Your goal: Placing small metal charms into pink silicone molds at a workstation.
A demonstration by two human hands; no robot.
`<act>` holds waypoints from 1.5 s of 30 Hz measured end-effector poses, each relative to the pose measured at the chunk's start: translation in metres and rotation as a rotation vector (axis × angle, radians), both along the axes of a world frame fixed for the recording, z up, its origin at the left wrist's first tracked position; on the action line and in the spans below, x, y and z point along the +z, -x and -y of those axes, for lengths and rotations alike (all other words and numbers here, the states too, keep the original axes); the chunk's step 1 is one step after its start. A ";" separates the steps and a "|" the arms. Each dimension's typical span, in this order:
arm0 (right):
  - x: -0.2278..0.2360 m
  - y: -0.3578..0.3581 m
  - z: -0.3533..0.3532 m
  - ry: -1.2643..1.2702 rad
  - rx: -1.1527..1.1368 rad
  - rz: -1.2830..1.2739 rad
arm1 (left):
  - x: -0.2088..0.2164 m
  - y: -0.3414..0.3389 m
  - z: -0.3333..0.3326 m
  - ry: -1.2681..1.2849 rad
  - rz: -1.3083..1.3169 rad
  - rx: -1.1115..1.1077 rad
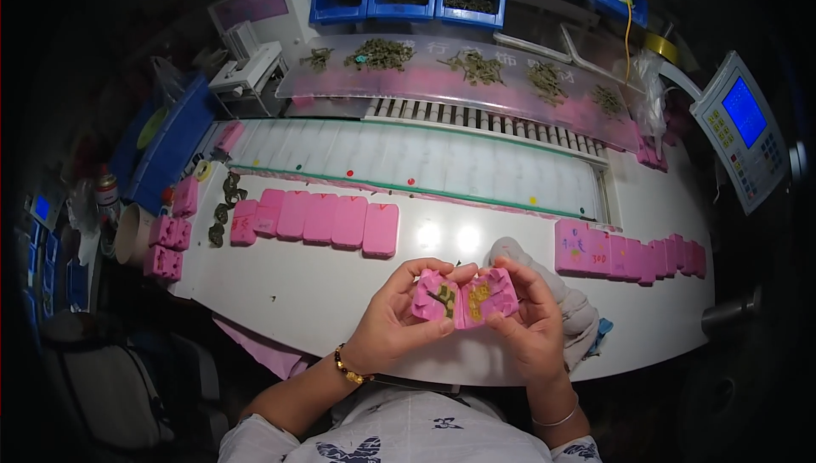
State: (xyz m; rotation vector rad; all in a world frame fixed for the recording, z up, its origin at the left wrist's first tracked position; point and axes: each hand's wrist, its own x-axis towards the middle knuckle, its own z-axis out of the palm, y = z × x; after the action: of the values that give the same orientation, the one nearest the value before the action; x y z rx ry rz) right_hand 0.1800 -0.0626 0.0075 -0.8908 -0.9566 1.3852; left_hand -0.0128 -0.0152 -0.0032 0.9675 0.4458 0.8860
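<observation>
Between my two hands, above the near part of the white table, a pink rubber mold (461,314) is spread apart like a book. Its left half carries dark green and pale yellowish shapes in the cavity; yellow shapes show in the right half. My left hand (399,314) grips the left half, thumb along its lower edge and fingers behind. Around the right half my right hand (529,319) is closed the same way. Just beyond and beside my right hand lies a crumpled greyish cloth (578,314).
Pink mold blocks stand in a left row (319,218) and a right row (625,255). Beyond lies a long glass-covered panel (408,155). Green clusters sit on a clear shelf (323,81), below blue bins (399,0). A device with a blue screen (745,115) stands right.
</observation>
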 end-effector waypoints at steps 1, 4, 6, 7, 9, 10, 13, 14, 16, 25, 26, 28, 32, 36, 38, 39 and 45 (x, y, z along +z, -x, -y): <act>-0.001 0.003 0.000 -0.059 -0.049 0.056 | -0.002 -0.002 -0.001 -0.001 0.000 0.001; -0.002 0.004 -0.004 -0.253 -0.090 0.243 | -0.007 -0.008 0.000 0.035 0.102 0.016; -0.006 0.012 -0.004 -0.378 -0.118 0.330 | -0.009 -0.012 0.002 0.303 0.278 0.012; -0.005 0.015 -0.003 -0.381 -0.114 0.328 | -0.010 -0.014 0.001 0.300 0.277 0.017; 0.002 0.019 -0.001 -0.571 -0.160 0.701 | -0.014 -0.019 -0.003 0.393 0.406 0.067; 0.004 0.024 0.004 -0.515 -0.170 0.750 | -0.015 -0.024 -0.004 0.432 0.346 0.147; 0.005 0.030 0.006 -0.679 -0.109 0.924 | -0.025 -0.014 -0.017 0.544 0.440 -0.012; 0.008 0.032 0.006 -0.677 -0.102 0.931 | -0.023 -0.016 -0.017 0.554 0.372 0.053; 0.009 0.029 0.005 -0.662 -0.069 0.921 | -0.026 -0.014 -0.016 0.582 0.337 0.056; 0.013 0.031 -0.011 -0.522 -0.230 0.868 | -0.008 -0.019 -0.007 0.229 0.010 0.255; 0.014 0.031 -0.012 -0.523 -0.229 0.868 | -0.006 -0.018 -0.008 0.194 -0.037 0.255; 0.017 0.033 -0.011 -0.540 -0.219 0.885 | 0.006 -0.019 -0.007 0.178 -0.080 0.266; 0.019 0.035 -0.010 -0.468 -0.217 0.875 | 0.005 -0.023 -0.008 0.151 -0.121 0.344; 0.020 0.033 -0.015 -0.603 -0.233 0.939 | 0.009 -0.025 -0.010 0.150 -0.142 0.380; 0.019 0.033 -0.015 -0.662 -0.220 0.963 | 0.008 -0.024 -0.011 0.139 -0.186 0.421; 0.016 0.032 -0.013 -0.667 -0.206 0.972 | 0.009 -0.024 -0.012 0.140 -0.185 0.422; 0.016 0.036 -0.009 -0.715 -0.270 1.114 | 0.003 -0.025 -0.014 0.284 -0.102 0.436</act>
State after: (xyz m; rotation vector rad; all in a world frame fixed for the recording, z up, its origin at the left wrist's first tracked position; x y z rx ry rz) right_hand 0.1441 -0.0540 0.0233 -1.1469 -1.9032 0.1437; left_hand 0.0121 -0.0009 0.0002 0.6640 0.8676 1.1297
